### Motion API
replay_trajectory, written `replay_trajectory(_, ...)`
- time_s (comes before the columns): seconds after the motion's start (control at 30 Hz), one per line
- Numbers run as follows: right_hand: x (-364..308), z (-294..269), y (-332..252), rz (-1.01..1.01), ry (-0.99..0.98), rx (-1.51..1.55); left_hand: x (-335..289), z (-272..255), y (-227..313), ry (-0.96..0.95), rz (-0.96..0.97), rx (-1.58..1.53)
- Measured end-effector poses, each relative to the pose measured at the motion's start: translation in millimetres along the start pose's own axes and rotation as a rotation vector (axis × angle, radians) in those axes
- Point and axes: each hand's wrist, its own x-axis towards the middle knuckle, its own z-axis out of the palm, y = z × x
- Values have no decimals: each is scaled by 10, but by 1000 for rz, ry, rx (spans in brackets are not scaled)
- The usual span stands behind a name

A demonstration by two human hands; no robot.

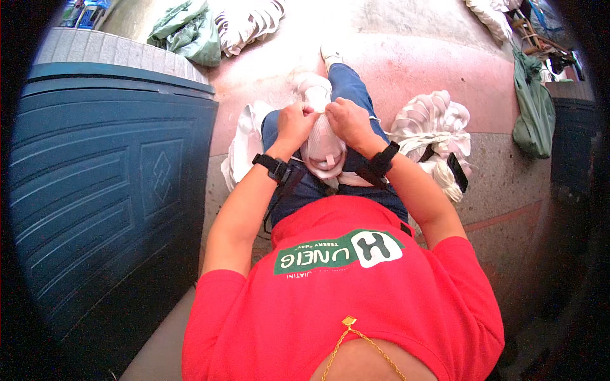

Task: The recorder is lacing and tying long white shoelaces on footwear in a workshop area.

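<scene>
A pale pink and white piece that looks like a mesh shoe upper [323,147] lies across my lap, its rounded, open end toward me. My left hand [297,127] is closed in a pinch at its far end. Opposite, my right hand [348,124] pinches the same spot, the fingertips of both hands nearly meeting. Any thin lace between the fingers is too small to make out. Just beyond my hands rests another white, rounded piece [312,89]. A white strand shows beside my right hand.
Right of my legs lies a bundle of pale uppers [438,117] with white cords [448,183] and a black phone [457,173]. White material [241,143] lies left. Farther off are a green sack [190,35], more stacked uppers [249,24] and a hanging green bag [534,105]. A blue panelled door [108,184] stands left.
</scene>
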Motion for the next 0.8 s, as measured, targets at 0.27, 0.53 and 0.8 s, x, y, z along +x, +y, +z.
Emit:
replay_trajectory(0.27,72,154,6,-251,168,147,-39,-40,-121,30,306,-47)
replay_trajectory(0.53,123,22,-10,-160,33,272,116,-68,-36,-103,588,232)
replay_trajectory(0.8,-97,-116,251,-180,132,367,135,-133,-62,-139,861,573)
